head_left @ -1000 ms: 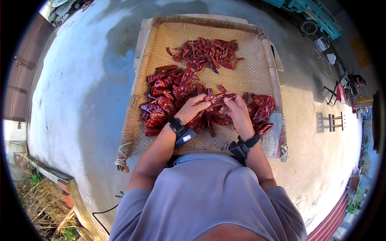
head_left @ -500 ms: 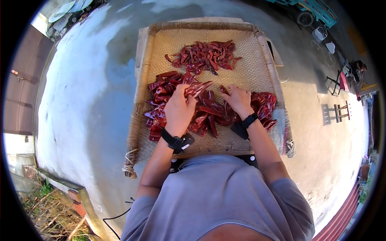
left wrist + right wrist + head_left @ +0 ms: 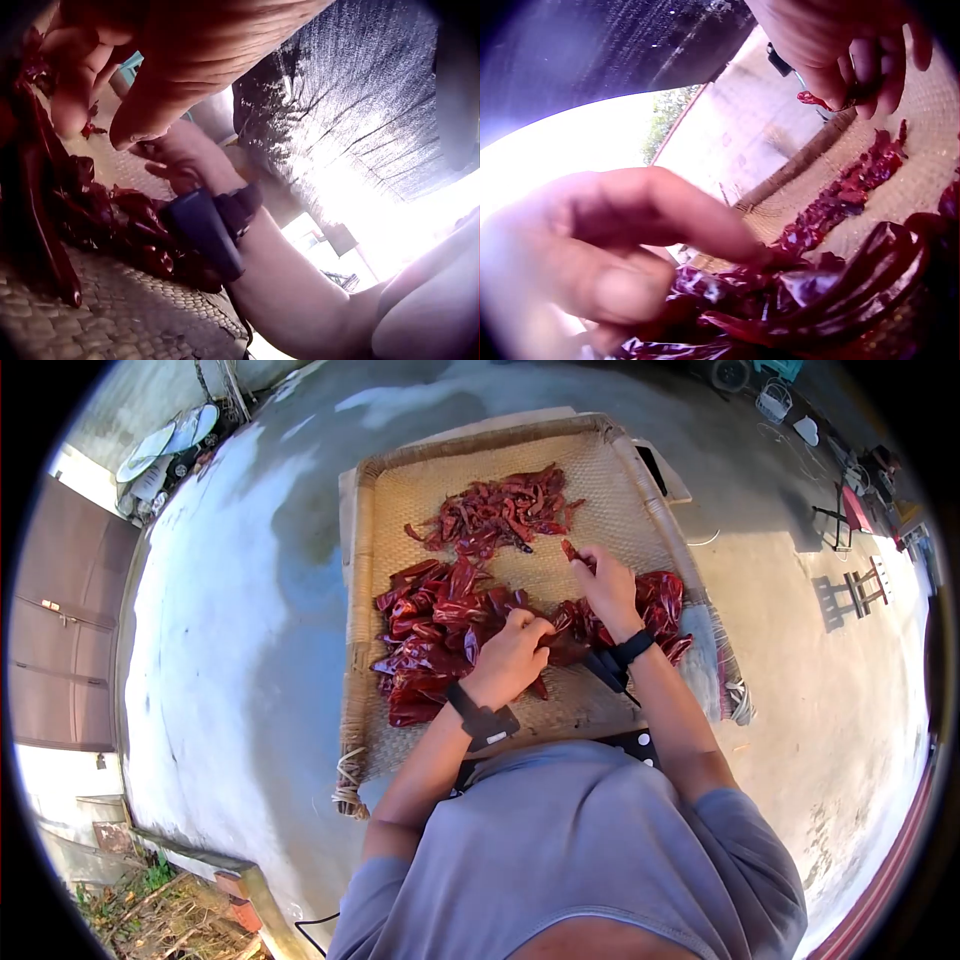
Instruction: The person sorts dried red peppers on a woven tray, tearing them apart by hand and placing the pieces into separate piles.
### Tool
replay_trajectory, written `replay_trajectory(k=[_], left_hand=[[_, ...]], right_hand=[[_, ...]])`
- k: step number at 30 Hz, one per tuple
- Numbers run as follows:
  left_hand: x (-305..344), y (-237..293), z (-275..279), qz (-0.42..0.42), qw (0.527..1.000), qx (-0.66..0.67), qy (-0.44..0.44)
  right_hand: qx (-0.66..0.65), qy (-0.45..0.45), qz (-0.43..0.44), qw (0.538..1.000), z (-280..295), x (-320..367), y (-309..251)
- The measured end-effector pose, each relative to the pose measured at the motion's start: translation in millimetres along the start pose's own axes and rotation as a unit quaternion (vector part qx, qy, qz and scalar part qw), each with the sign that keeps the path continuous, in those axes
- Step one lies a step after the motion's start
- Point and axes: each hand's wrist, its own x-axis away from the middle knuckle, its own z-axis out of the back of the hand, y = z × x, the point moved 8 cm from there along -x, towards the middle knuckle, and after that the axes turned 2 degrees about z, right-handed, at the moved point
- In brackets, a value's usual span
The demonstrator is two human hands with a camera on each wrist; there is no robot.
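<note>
The woven tray (image 3: 357, 650) lay on the concrete. The far pile (image 3: 495, 512) sat just beyond your right hand (image 3: 607, 588), which pinched a small chili (image 3: 571, 549) pointing toward it. Your left hand (image 3: 512, 652) curled into the near pile (image 3: 425, 630); I cannot tell if it gripped anything. Half a second earlier it held a chili up while your right rested on the pile.

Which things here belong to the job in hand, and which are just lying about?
In the job: woven tray, near chilli pile gripped by left hand, far chilli pile, chilli pinched by right hand.
Lying about: wooden stool, wire basket, brown door.
</note>
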Motion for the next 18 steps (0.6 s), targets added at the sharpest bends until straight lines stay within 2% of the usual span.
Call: replay_trajectory(k=[1,4,5,6,8,9,12,15,18], left_hand=[[-5.4,-2.2,-8.7,0.003,1.000,-0.026,-0.014],[-19.4,-8.2,-29.8,0.015,0.993,-0.103,-0.057],[-23.0,-10.1,-35.3,0.020,0.989,-0.126,-0.074],[-23.3,-12.7,-42.1,0.026,0.984,-0.153,-0.090],[-23.9,-15.1,-40.3,0.005,0.995,-0.094,-0.037],[-20.8,-10.4,-34.5,0.007,0.998,-0.066,-0.016],[-16.0,-7.3,-20.5,-0.033,0.998,0.002,0.050],[-8.3,-6.4,-5.1,-0.056,0.994,0.054,0.083],[0.9,-4.7,6.4,0.021,0.992,0.101,0.072]], right_hand=[[0.003,-0.013,0.005,1.000,7.9,1.4,-11.7],[-0.207,-0.110,0.040,0.971,-1.6,14.1,-49.6],[-0.239,-0.187,0.074,0.950,0.9,24.7,-70.4],[-0.218,-0.170,0.094,0.956,5.8,27.3,-66.9],[-0.175,-0.138,0.131,0.966,6.7,26.9,-49.9],[-0.051,-0.124,0.135,0.982,8.8,29.9,-40.0],[-0.030,-0.115,0.137,0.984,8.5,39.1,-25.5],[-0.110,-0.197,0.129,0.966,-6.5,55.9,-28.6],[-0.202,-0.194,0.114,0.953,1.4,66.6,-40.4]])
